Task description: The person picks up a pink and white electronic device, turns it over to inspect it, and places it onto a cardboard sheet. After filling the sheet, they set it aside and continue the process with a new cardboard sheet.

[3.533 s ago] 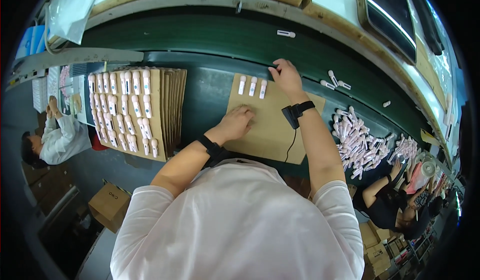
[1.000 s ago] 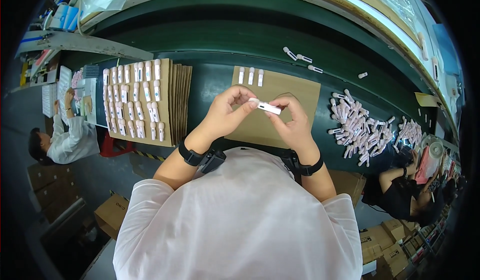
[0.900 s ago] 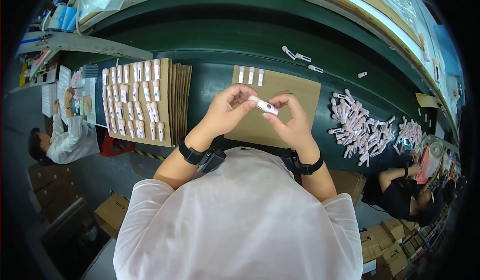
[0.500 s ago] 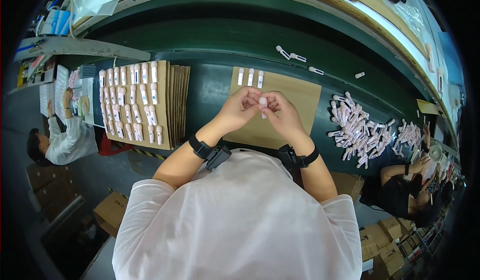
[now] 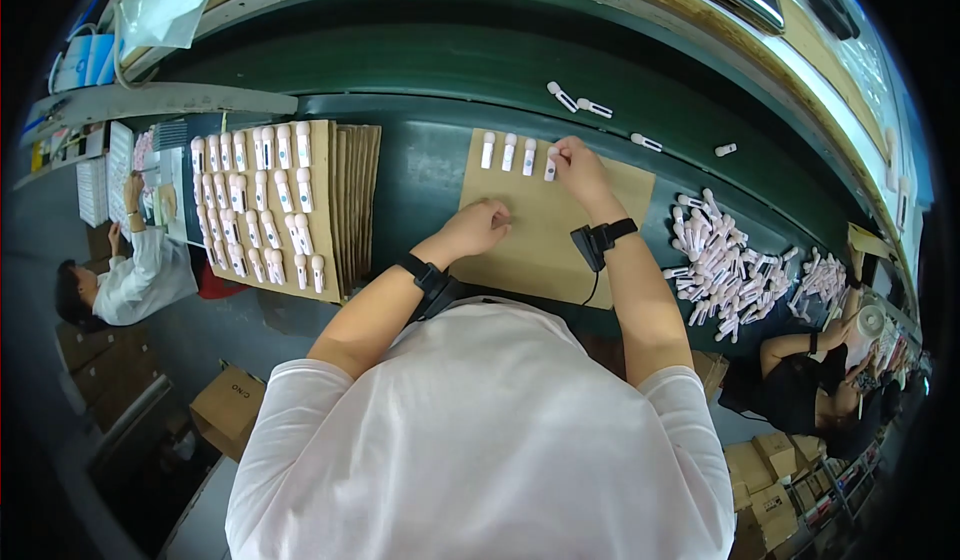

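Note:
My right hand (image 5: pixel 580 172) pinches a small round-headed pink-and-white stick (image 5: pixel 550 166) at the far edge of a brown cardboard sheet (image 5: pixel 540 245). This piece is at the right end of a row, beside three similar upright sticks (image 5: pixel 509 153) spaced apart on the sheet. Its rounded end is partly covered by my fingers. My left hand (image 5: pixel 478 230) hovers over or rests on the left part of the sheet, fingers curled in, with nothing seen in them. Each wrist wears a black strap with a small device.
At left, a cardboard stack (image 5: pixel 350 210) carries rows of similar sticks. A loose heap of sticks (image 5: pixel 730 265) lies on the right, and a few (image 5: pixel 594 108) lie beyond the sheet. One person (image 5: pixel 150 260) works at far left, another (image 5: pixel 810 380) at far right.
My hands have separated. The right one has carried the stick from between them to the end of the row; the left has dropped back nearer to me, fingers curled.

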